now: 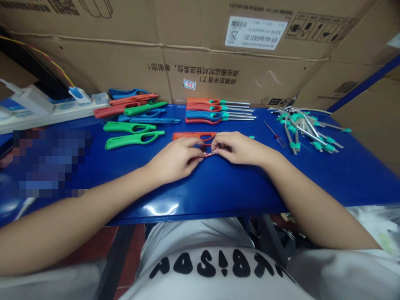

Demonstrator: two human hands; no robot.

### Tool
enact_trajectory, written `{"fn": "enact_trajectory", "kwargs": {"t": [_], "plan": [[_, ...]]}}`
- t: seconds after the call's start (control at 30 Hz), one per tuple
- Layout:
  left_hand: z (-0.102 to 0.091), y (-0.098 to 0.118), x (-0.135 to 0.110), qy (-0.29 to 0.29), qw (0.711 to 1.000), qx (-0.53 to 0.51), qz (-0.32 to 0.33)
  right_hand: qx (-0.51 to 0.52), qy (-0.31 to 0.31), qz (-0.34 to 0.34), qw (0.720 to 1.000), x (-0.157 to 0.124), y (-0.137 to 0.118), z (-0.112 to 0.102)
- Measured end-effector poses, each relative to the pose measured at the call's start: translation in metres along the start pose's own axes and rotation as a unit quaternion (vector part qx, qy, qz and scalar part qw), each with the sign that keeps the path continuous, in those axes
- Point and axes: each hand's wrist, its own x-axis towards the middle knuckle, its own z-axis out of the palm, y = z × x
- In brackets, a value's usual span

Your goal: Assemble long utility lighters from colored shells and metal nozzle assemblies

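Near the middle of the blue table, a red long-reach lighter body (206, 155) shows partly between my hands. My left hand (178, 159) has its fingers closed around the left part of it and covers most of it. Thumb and fingertips of my right hand (240, 148) are pinched at its loop end. Just behind my hands lies an orange lighter (189, 136), partly hidden by them; a bit of teal shows past my right hand.
Behind are several lighters (203, 116) with metal tubes. Loose coloured lighter bodies (131, 139) lie left, beside a white power strip (56, 110). To the right are a small screwdriver (279, 141) and a heap of metal tubes with teal ends (308, 127). Cardboard (125, 66) walls the back.
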Motion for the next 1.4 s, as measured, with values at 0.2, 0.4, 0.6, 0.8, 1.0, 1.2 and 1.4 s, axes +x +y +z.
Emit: {"fn": "enact_trajectory", "kwargs": {"t": [0.2,0.4,0.6,0.8,1.0,1.2,1.4], "plan": [[0.000,0.002,0.000,-0.015,0.998,0.053,0.016,0.007,-0.007,0.001,1.000,0.000,-0.001,-0.001],[-0.004,-0.001,0.002,-0.008,1.000,-0.019,-0.008,-0.040,-0.019,-0.014,0.999,0.000,0.002,-0.001],[-0.007,-0.004,0.003,-0.014,0.997,-0.076,-0.028,-0.162,-0.044,-0.028,0.985,-0.002,-0.011,-0.003],[-0.008,-0.006,0.003,-0.023,0.997,-0.076,-0.014,-0.193,-0.052,-0.033,0.979,-0.001,-0.015,-0.003],[-0.010,-0.008,0.003,-0.025,0.996,-0.082,-0.009,-0.162,-0.050,-0.033,0.985,-0.002,-0.015,-0.007],[-0.012,-0.010,0.005,-0.016,0.996,-0.091,0.018,-0.226,-0.067,-0.039,0.971,-0.002,-0.019,-0.006],[-0.013,-0.010,0.005,-0.012,0.995,-0.101,0.019,-0.260,-0.058,-0.043,0.963,-0.001,-0.020,-0.003]]}}
